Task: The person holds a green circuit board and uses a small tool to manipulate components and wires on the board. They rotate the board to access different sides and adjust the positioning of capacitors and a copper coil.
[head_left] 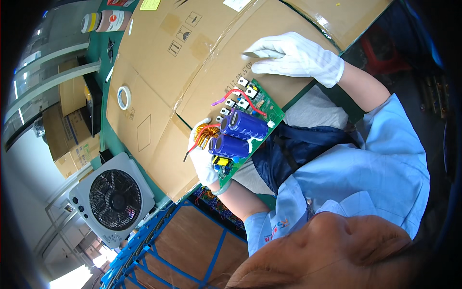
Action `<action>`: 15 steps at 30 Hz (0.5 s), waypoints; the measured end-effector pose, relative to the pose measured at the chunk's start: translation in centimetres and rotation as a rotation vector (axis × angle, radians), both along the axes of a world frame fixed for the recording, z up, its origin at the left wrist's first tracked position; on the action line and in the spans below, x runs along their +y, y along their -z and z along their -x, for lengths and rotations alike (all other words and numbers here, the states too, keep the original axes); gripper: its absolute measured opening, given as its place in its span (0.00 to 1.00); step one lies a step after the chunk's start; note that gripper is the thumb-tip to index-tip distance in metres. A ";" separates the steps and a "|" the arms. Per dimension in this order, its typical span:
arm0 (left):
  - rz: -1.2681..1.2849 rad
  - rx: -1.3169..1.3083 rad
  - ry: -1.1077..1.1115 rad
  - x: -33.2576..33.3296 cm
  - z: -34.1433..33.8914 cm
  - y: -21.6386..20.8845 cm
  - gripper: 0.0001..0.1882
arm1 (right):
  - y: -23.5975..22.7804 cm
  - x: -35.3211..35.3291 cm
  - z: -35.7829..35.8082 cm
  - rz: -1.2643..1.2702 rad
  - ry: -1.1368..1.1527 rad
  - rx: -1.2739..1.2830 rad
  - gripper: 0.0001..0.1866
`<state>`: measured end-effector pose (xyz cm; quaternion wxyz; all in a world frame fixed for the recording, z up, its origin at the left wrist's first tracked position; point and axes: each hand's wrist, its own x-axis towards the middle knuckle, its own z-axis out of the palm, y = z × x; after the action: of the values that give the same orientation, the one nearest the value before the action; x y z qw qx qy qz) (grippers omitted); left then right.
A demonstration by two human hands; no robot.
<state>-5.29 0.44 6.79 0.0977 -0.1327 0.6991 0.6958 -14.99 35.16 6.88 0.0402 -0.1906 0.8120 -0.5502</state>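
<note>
In left hand's [199, 159] grip, circuit board [275, 112]; right hand [299, 57] apart, pinching thin object [260, 55].

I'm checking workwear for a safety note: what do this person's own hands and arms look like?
The right hand and left hand wear white fabric gloves; fine lines run along the right one's back. The light-blue shirt sleeves are short, leaving the forearms uncovered. A pale greenish band, possibly a bangle, shows at the left wrist.

Green tabletop [97, 48] under bottle [114, 21] and brown cardboard [159, 86], white tape roll [120, 99] on the cardboard.
</note>
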 end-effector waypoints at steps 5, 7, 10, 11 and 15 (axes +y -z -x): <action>-0.001 0.077 0.022 0.1 0.0 0.8 0.37 | -0.8 0.8 0.1 -0.112 0.044 0.169 0.18; 0.030 0.087 0.032 0.2 -0.1 0.6 0.35 | -0.2 1.0 0.9 -0.163 0.014 0.351 0.16; 0.086 0.096 0.039 -0.2 -0.6 0.7 0.32 | 0.8 1.1 2.2 -0.301 -0.062 0.588 0.14; 0.074 0.050 0.023 -0.4 -0.5 0.8 0.34 | 1.1 1.1 2.3 -0.332 -0.070 0.649 0.16; 0.158 0.020 0.066 -0.3 0.0 0.2 0.36 | 0.8 1.0 2.0 -0.496 -0.176 0.690 0.17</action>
<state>-5.25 0.16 6.63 0.1027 -0.1101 0.7568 0.6360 -17.02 36.13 6.11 -0.1422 -0.4163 0.8662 -0.2370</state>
